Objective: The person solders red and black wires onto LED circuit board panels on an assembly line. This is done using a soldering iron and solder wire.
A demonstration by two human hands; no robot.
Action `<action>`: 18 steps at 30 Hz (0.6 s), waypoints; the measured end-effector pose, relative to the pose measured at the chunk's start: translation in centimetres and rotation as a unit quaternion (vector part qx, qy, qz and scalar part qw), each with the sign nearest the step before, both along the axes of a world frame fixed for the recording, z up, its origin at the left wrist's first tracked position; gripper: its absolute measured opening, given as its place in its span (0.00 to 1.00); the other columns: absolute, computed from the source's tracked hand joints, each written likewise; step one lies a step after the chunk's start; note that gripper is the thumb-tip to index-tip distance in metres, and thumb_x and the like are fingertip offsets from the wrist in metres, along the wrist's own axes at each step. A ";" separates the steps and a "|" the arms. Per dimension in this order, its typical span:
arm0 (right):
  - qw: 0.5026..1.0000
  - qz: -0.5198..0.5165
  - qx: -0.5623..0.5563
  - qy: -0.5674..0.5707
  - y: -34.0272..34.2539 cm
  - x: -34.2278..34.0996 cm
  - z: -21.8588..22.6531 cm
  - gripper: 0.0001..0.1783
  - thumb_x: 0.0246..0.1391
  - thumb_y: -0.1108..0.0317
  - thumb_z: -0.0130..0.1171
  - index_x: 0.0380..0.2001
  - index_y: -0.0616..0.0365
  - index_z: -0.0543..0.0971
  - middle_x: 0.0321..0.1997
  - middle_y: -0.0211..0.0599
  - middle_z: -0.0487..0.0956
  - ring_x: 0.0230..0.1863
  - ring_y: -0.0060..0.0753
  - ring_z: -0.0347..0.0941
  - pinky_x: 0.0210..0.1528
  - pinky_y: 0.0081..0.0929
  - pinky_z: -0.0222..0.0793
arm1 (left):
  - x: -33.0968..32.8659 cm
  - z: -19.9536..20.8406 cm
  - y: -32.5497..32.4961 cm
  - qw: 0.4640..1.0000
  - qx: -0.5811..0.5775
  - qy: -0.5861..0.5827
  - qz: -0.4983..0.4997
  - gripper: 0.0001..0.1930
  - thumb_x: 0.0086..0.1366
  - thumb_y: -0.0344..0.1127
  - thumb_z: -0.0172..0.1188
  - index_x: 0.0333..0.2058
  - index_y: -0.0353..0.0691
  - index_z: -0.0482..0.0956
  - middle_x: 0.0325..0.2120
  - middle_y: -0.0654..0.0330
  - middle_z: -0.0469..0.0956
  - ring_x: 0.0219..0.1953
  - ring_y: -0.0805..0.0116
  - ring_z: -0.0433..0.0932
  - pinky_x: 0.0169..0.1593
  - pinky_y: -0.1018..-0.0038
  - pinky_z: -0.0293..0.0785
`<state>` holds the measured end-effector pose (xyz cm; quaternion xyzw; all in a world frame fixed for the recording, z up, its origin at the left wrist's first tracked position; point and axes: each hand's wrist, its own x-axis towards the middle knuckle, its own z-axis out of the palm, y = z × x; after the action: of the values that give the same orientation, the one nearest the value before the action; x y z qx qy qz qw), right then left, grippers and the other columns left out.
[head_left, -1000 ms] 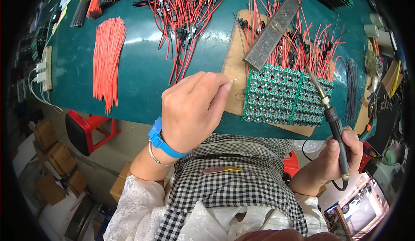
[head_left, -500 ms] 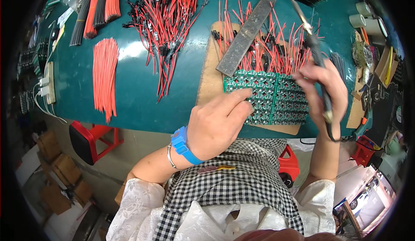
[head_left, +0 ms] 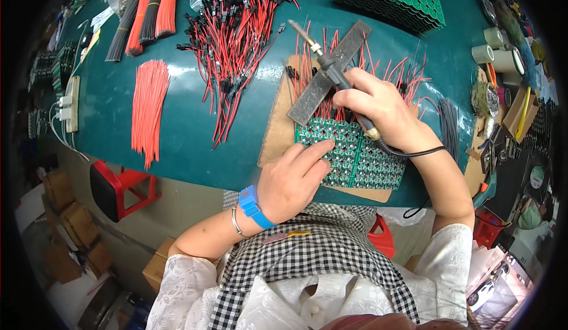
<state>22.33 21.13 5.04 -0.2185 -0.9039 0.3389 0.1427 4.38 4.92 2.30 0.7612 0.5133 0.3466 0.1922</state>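
Observation:
My right hand (head_left: 378, 108) is closed round a soldering iron (head_left: 334, 69), its metal tip pointing up and left, away from the boards. The iron passes above a dark flat metal bar (head_left: 307, 102), which lies slantwise across red wires (head_left: 408, 87). Below the bar is a panel of green circuit boards (head_left: 373, 164) dotted with small parts, on a brown board (head_left: 275, 126). My left hand (head_left: 293, 182), with a blue wristband (head_left: 251, 205), rests its fingertips on the panel's left part. Its thumb and forefinger are apart, and nothing shows between them.
Left of the panel lie a heap of red-and-black wires with connectors (head_left: 234, 52) and a bundle of red wires (head_left: 149, 111). Green boards (head_left: 384, 1) are stacked at the back. Dark wires (head_left: 448, 123) and white rolls (head_left: 506, 58) are on the right.
My right hand has moved left with the soldering iron, whose tip now lies beyond the metal bar's left side. My left hand stays at the panel. The whole view has shifted slightly.

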 end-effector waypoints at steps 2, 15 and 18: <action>0.997 0.050 0.060 0.007 0.6 -0.1 -0.5 0.14 0.51 0.70 0.58 0.43 0.53 0.77 0.37 0.40 0.72 0.40 0.48 0.74 0.40 0.38 0.73 | 0.1 0.1 0.0 1.000 -0.001 0.014 0.005 0.09 0.51 0.24 0.69 0.27 0.35 0.76 0.47 0.56 0.81 0.30 0.61 0.76 0.28 0.69 0.76; 0.989 0.127 0.080 0.013 1.2 0.1 -0.8 0.12 0.50 0.71 0.57 0.39 0.51 0.75 0.37 0.38 0.72 0.40 0.47 0.74 0.39 0.38 0.73 | 0.3 -0.6 -0.2 1.000 0.018 0.014 0.012 0.09 0.49 0.24 0.69 0.28 0.37 0.77 0.47 0.56 0.82 0.28 0.62 0.75 0.27 0.70 0.74; 0.988 0.138 0.064 0.009 1.4 -0.1 -0.8 0.11 0.50 0.71 0.57 0.39 0.52 0.75 0.37 0.39 0.72 0.41 0.48 0.74 0.40 0.38 0.73 | 0.4 -0.6 -0.2 0.999 0.017 0.020 0.022 0.09 0.48 0.24 0.69 0.29 0.38 0.78 0.47 0.56 0.82 0.28 0.63 0.75 0.26 0.71 0.74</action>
<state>22.28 22.57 4.26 -0.0792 -0.9439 0.2986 0.1163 4.83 4.68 1.74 0.7594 0.5280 0.3442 0.1612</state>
